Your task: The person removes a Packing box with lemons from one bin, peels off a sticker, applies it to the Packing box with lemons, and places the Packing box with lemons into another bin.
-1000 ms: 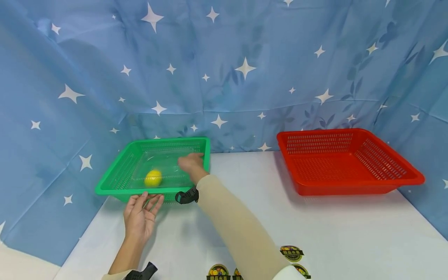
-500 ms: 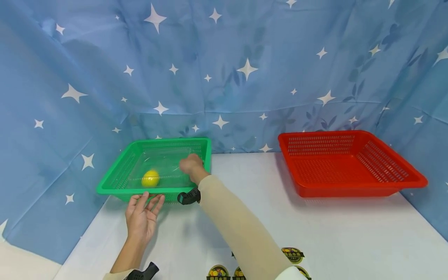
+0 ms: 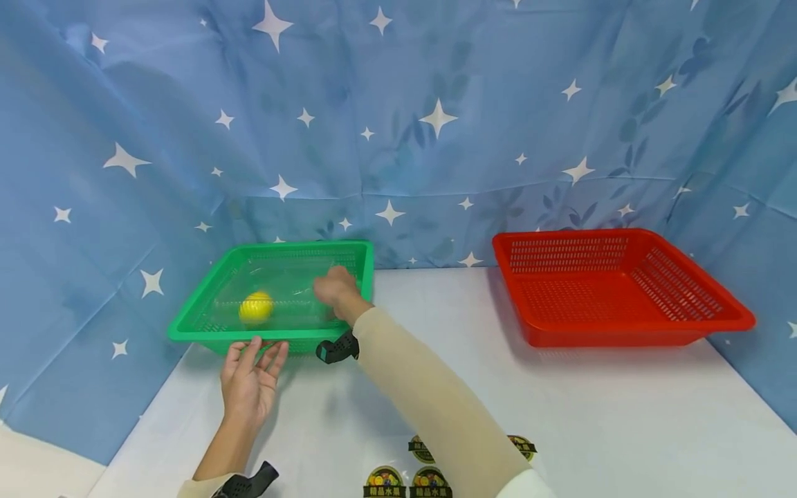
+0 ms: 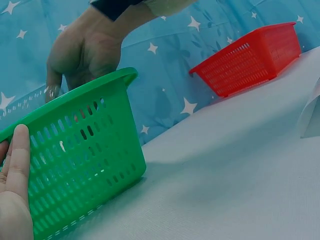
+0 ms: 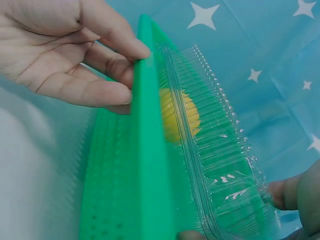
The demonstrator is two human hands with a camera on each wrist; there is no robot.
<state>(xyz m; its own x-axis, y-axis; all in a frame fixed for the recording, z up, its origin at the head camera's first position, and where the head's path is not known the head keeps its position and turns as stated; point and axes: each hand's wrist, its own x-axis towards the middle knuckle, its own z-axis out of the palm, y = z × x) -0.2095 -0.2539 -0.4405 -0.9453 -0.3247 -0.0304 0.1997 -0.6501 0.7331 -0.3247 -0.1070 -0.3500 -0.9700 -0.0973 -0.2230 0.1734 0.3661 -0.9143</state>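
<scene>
A green plastic basket [image 3: 193,335] stands at the table's left. My left hand [image 3: 248,387] pinches its near rim, with the thumb [image 4: 21,150] and fingers on either side. Inside the basket tilts a clear plastic box [image 5: 227,165] with ridged walls. One edge of it is pinched by my right hand [image 3: 336,287], whose thumb [image 5: 287,194] shows in the right wrist view; its other fingers are mostly hidden. Through the clear plastic shows a yellow ball-like thing [image 3: 256,307]; I cannot tell whether it is a fruit.
A red slotted basket [image 3: 623,332] stands on the right of the white table [image 3: 436,311]. Several round fruit-picture stickers [image 3: 384,483] lie at the near edge, partly behind my right sleeve [image 3: 429,387]. A blue starry curtain [image 3: 398,138] closes the back.
The clear box has shifted left and risen a little in the green basket. The yellow thing has moved left with it. My left hand keeps its place at the rim.
</scene>
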